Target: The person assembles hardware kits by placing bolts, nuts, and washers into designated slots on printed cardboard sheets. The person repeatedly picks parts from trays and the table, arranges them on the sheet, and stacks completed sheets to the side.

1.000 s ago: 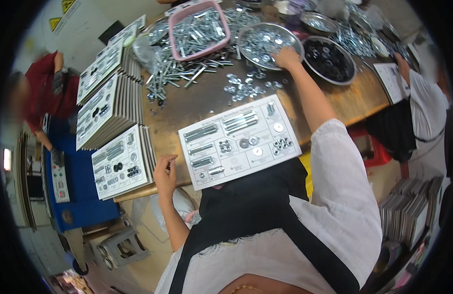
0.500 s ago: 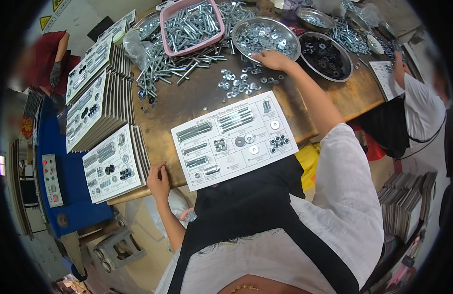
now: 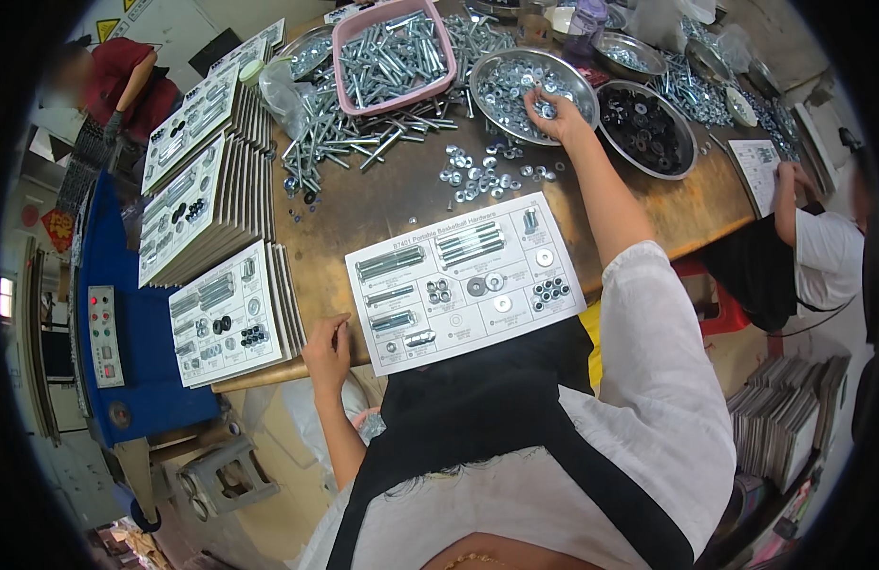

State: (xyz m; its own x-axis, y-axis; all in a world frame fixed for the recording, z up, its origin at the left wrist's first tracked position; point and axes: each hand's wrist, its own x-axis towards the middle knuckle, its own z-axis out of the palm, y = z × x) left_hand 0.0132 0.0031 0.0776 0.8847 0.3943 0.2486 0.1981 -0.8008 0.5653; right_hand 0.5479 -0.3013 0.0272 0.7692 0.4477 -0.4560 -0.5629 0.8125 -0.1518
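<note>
My right hand (image 3: 559,118) is in the round metal bowl (image 3: 476,103) of flat washers (image 3: 511,80), its fingertips curled among them. What those fingertips pinch is too small to make out. Beside the table's front edge my left hand (image 3: 327,350) rests with its fingers loosely closed and nothing visible in them. Just right of it lies a white printed card (image 3: 430,344), which carries bolts (image 3: 390,263), nuts (image 3: 550,294) and washers in separate printed boxes. Its near edge overhangs my black apron (image 3: 487,399).
Stacked cards with hardware (image 3: 232,299) stand at the left. A pink basket (image 3: 345,85) of bolts and loose bolts (image 3: 335,142) lie beyond. Scattered nuts and washers (image 3: 477,179) sit past my card. Black washers fill another bowl (image 3: 690,157). A co-worker's hand (image 3: 791,180) is at the right.
My right hand has moved from the bowl's near rim farther in among the washers. My left hand stays by the table edge. The whole view has shifted slightly.
</note>
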